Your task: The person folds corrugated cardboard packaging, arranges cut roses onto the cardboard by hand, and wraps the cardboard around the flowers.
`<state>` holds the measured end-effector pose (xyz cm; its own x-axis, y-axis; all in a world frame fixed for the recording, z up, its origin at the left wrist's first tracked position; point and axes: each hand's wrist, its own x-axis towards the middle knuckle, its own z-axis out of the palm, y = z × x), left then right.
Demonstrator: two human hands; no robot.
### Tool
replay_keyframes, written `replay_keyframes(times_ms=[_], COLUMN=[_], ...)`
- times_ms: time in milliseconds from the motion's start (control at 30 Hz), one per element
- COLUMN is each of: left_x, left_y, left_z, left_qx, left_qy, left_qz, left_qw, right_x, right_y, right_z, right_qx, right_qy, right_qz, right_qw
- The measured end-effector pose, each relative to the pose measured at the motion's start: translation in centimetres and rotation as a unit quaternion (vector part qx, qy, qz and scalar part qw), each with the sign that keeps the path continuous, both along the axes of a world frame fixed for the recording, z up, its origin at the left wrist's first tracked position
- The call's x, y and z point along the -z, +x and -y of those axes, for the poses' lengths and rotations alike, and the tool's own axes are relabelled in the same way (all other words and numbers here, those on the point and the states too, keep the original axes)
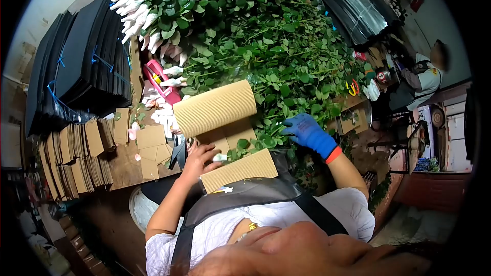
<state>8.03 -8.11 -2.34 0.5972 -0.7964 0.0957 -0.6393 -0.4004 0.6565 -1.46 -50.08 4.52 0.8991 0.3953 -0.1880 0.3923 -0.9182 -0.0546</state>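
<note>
A sheet of ribbed tan cardboard [215, 108] lies before me, its far end curled over and its near flap [240, 171] against my apron. Between the two parts rests a rose with a white net-covered bud [220, 157] and green leaves. My left hand [201, 161] is bare, fingers apart, on the cardboard's left side close to the bud. In a blue glove, my right hand [308, 134] has its fingers bent around leafy rose stems at the cardboard's right; the exact grip is partly hidden. Black scissors [179, 152] lie left of my left hand.
A big heap of leafy rose stems [271, 46] covers the table, with white-netted buds [134, 10] at its left. A pink tape dispenser [161, 82], cardboard stacks [76, 156] and black sheets [92, 56] stand left. Orange-handled scissors [352, 88] lie right; another person [422, 79] sits beyond.
</note>
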Motion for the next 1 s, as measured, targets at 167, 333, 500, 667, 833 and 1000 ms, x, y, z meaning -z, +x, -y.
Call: replay_keyframes(times_ms=[167, 333, 500, 667, 833, 1000], left_x=[-1.6, -1.6, -2.0, -2.2, -2.1, -0.1], left_y=[0.3, 0.2, 0.1, -0.3, -0.3, -0.5], left_z=[0.3, 0.3, 0.5, 0.8, 0.4, 0.2], left_qx=[0.023, 0.018, 0.037, 0.017, 0.032, -0.028], left_qy=[0.023, 0.022, 0.026, 0.011, 0.002, -0.033], left_qz=[-0.018, -0.024, 0.009, 0.003, 0.004, -0.034], left_qw=[0.999, 0.999, 0.999, 1.0, 0.999, 0.998], right_x=[-4.3, 2.9, 1.9, -5.4, -14.3, -5.5], right_y=[11.7, 27.5, 31.3, 25.4, 13.4, 5.4], right_z=[-0.4, -4.2, -5.2, -5.8, -7.3, -3.8], right_qx=[0.108, 0.057, 0.129, 0.003, -0.084, -0.007], right_qy=[0.118, 0.116, 0.143, 0.315, 0.281, 0.241], right_qz=[0.136, 0.315, 0.266, 0.425, 0.313, 0.048], right_qw=[0.978, 0.94, 0.944, 0.849, 0.903, 0.969])
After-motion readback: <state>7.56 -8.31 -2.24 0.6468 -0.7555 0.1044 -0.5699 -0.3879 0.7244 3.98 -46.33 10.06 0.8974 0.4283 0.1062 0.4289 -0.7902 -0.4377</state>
